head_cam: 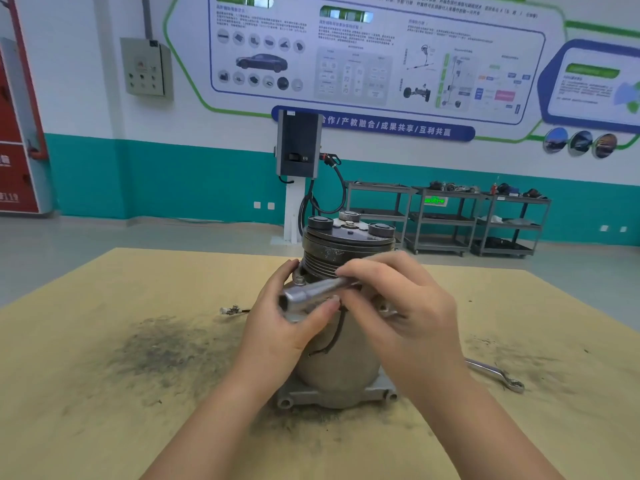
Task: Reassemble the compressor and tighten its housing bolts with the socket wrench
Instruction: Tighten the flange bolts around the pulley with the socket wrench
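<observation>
The grey metal compressor stands upright on the wooden table, its grooved pulley and clutch plate on top. In front of its upper body I hold a silver socket wrench roughly level, its open socket end pointing left. My left hand grips the socket end, thumb under it, fingers against the compressor's side. My right hand pinches the shaft's other end. A housing bolt head shows on the flange just above the socket. Much of the compressor's middle is hidden by my hands.
A ring spanner lies on the table to the right of the compressor. A small metal fitting lies to the left. Dark grime smears the table top. Grey trolleys and a charging post stand by the far wall.
</observation>
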